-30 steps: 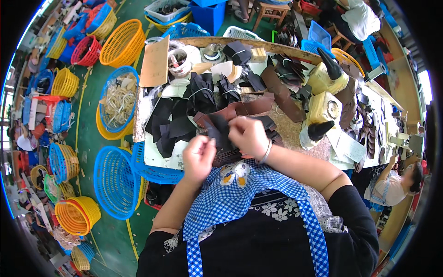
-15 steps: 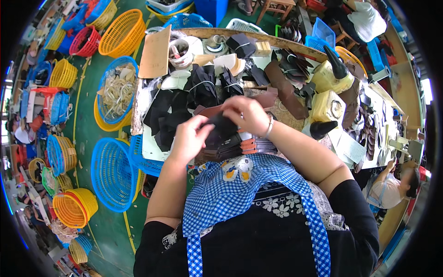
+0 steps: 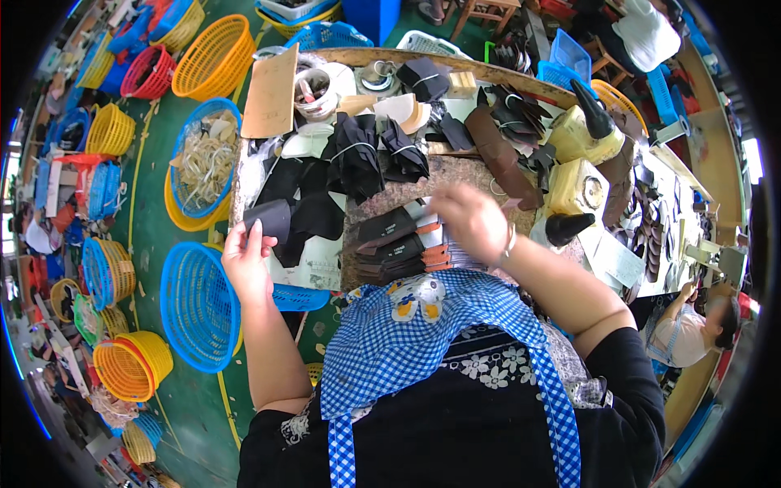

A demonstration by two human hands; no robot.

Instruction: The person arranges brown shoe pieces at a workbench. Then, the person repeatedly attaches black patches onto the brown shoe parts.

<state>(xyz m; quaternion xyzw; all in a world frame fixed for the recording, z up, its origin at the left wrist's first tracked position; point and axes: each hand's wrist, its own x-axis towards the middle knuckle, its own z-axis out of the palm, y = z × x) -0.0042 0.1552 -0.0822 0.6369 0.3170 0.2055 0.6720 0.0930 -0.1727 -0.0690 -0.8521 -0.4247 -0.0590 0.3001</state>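
My left hand [image 3: 250, 259] is at the left edge of the worktable, its thumb and fingers closed on a dark, flat leather-like piece [image 3: 271, 218]. Loose black cut pieces [image 3: 317, 213] lie just beside it. My right hand [image 3: 472, 220] hovers at the right end of a row of overlapping dark pieces [image 3: 390, 233] with white and orange ends; motion smears its fingers, and whether it touches them I cannot tell. Beyond the row lie tied bundles of black pieces [image 3: 355, 150] and a long brown piece [image 3: 504, 159].
Yellow containers with black spouts [image 3: 576, 191] stand at the table's right. A cardboard sheet [image 3: 271, 96] and a white tub [image 3: 315, 93] are at the far left. Blue baskets [image 3: 195, 305] sit on the green floor to the left. Another person [image 3: 687, 333] is at the right.
My left hand has swung left and lower, carrying a dark piece. The right hand has moved right and down. The reddish-brown strip by the hands is out of sight; the row is uncovered.
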